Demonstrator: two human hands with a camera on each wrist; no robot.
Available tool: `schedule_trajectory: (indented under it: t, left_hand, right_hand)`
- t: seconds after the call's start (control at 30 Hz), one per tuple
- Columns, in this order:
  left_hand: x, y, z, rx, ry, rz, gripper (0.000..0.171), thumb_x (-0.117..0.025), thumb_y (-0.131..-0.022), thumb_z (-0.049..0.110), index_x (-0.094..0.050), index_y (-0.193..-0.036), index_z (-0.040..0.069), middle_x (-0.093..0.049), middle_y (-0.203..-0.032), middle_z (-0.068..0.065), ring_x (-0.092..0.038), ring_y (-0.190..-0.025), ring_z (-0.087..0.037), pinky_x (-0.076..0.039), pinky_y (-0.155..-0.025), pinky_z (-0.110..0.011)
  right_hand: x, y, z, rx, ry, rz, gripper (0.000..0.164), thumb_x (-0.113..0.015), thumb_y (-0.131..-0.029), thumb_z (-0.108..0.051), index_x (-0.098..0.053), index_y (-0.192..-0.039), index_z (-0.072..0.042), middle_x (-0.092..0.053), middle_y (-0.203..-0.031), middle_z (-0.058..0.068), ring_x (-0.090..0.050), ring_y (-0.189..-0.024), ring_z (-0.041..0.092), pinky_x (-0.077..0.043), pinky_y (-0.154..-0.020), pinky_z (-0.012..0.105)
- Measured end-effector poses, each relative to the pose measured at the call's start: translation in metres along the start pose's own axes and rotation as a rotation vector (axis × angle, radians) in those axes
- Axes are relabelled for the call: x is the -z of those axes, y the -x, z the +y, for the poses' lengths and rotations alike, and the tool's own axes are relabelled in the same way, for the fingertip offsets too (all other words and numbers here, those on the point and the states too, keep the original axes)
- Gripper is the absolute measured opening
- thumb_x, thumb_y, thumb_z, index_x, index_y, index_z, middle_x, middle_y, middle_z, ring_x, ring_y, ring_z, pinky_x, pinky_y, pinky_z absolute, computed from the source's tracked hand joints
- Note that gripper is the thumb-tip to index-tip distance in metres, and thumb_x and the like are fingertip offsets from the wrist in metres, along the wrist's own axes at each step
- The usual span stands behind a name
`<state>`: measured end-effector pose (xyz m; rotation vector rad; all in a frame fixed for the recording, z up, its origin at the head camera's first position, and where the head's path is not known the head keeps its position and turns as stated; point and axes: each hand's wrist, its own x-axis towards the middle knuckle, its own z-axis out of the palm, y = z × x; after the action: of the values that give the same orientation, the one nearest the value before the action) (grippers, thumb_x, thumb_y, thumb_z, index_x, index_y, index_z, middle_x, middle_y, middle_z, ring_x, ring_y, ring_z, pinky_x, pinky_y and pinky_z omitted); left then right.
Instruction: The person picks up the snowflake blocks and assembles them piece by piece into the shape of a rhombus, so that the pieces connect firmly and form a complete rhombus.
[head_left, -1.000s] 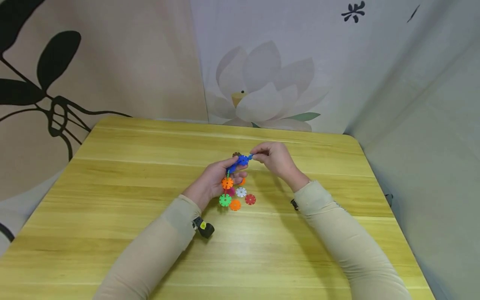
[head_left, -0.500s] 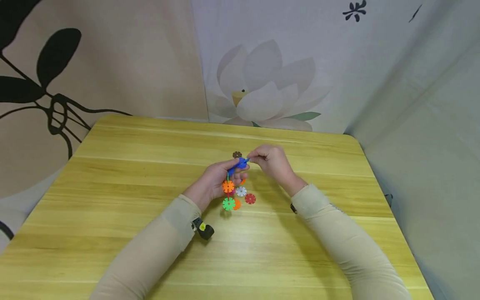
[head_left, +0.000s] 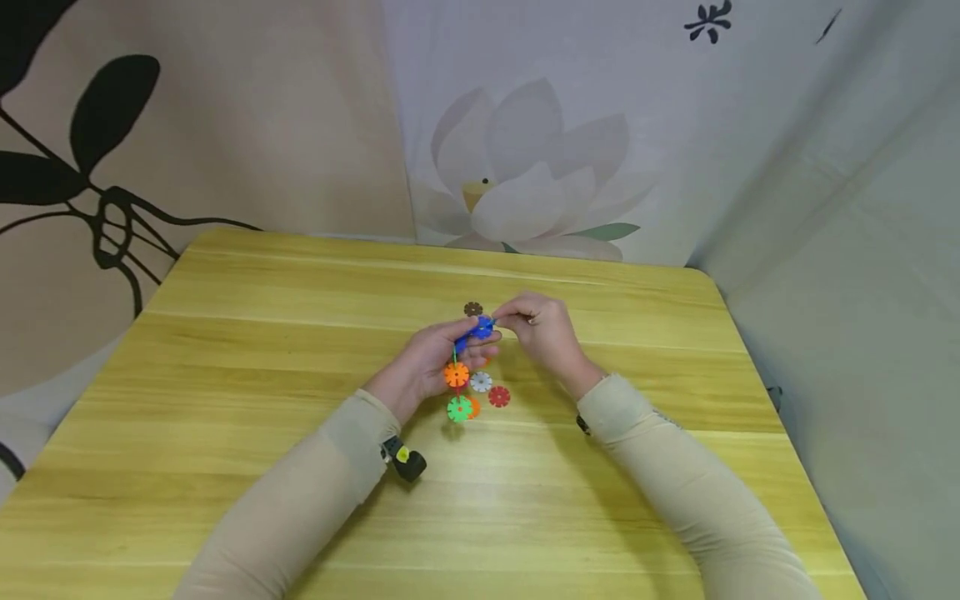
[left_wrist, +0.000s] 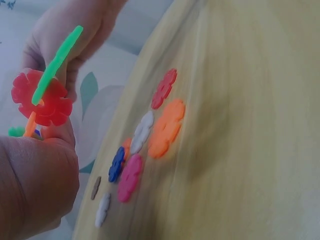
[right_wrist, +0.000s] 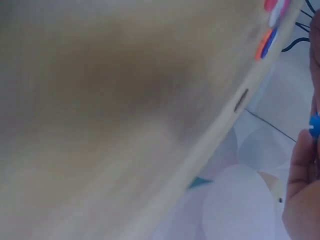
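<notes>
In the head view, my left hand [head_left: 423,358] holds a linked string of notched plastic snowflake discs between thumb and fingers. A blue disc [head_left: 482,327] is at its upper end. Below the palm hang an orange disc [head_left: 456,375] and a green disc [head_left: 460,409]; the left wrist view also shows a red disc [left_wrist: 55,112] linked between them, with the green one [left_wrist: 57,65] edge-on. My right hand [head_left: 543,329] pinches a lighter blue disc [right_wrist: 314,125] with thumb and index finger, right at the blue end of the string. Its fingers mostly hide that disc.
Loose discs lie on the wooden table [head_left: 300,350] beneath the hands: red [head_left: 498,397], white [head_left: 482,382], brown [head_left: 473,308], orange [left_wrist: 167,128], pink [left_wrist: 130,177] and dark blue [left_wrist: 116,164]. A printed curtain [head_left: 525,125] stands behind the table's back edge.
My right hand has shifted slightly left and down, closer to my left hand. The hanging orange and green discs have swung a little right and lower. Both hands keep their hold.
</notes>
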<state>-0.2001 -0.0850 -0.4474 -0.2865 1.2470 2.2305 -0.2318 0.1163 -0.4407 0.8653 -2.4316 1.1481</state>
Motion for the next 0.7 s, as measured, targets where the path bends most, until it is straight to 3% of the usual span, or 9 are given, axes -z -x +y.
schedule_trajectory:
  t: [0.1, 0.27, 0.5, 0.57, 0.7]
  left_hand:
    - [-0.001, -0.001, -0.002, 0.004, 0.000, -0.006, 0.042, -0.052, -0.115, 0.027, -0.057, -0.148, 0.002, -0.081, -0.118, -0.014, -0.080, -0.082, -0.013, -0.065, -0.070, -0.019]
    - [0.000, -0.002, -0.004, 0.021, 0.020, -0.004, 0.041, -0.053, -0.115, 0.028, -0.059, -0.147, 0.004, -0.080, -0.119, -0.014, -0.081, -0.084, -0.014, -0.066, -0.070, -0.020]
    - [-0.006, 0.003, 0.003, 0.008, 0.046, -0.073, 0.046, -0.046, -0.117, 0.031, -0.050, -0.153, 0.003, -0.082, -0.109, -0.011, -0.081, -0.084, -0.016, -0.067, -0.071, -0.024]
    - [-0.009, 0.006, 0.006, 0.014, 0.061, -0.069, 0.047, -0.047, -0.116, 0.031, -0.048, -0.154, 0.003, -0.082, -0.107, -0.010, -0.081, -0.084, -0.016, -0.067, -0.070, -0.023]
    - [-0.013, 0.009, 0.011, 0.024, 0.082, -0.066, 0.047, -0.045, -0.117, 0.030, -0.044, -0.156, 0.004, -0.082, -0.105, -0.009, -0.081, -0.083, -0.016, -0.066, -0.067, -0.022]
  right_hand:
    - [-0.002, 0.003, 0.001, -0.049, -0.029, 0.020, 0.009, -0.080, -0.091, 0.005, -0.083, -0.090, -0.004, -0.082, -0.092, 0.011, -0.079, -0.086, 0.027, -0.068, -0.079, 0.034]
    - [-0.002, 0.003, 0.001, -0.054, -0.037, 0.002, 0.010, -0.079, -0.092, 0.005, -0.083, -0.092, -0.004, -0.082, -0.092, 0.012, -0.080, -0.088, 0.027, -0.068, -0.081, 0.035]
    - [0.012, -0.006, 0.001, -0.387, -0.221, -0.136, 0.015, -0.075, -0.100, -0.009, -0.081, -0.113, -0.004, -0.081, -0.103, 0.014, -0.075, -0.085, 0.027, -0.067, -0.080, 0.049]
    - [0.018, -0.010, 0.001, -0.442, -0.254, -0.150, 0.015, -0.075, -0.101, -0.012, -0.081, -0.112, -0.004, -0.080, -0.103, 0.015, -0.074, -0.086, 0.030, -0.066, -0.084, 0.052]
    - [0.026, -0.017, -0.002, -0.461, -0.304, -0.105, 0.014, -0.074, -0.102, -0.014, -0.080, -0.109, -0.003, -0.079, -0.101, 0.016, -0.074, -0.092, 0.035, -0.067, -0.080, 0.037]
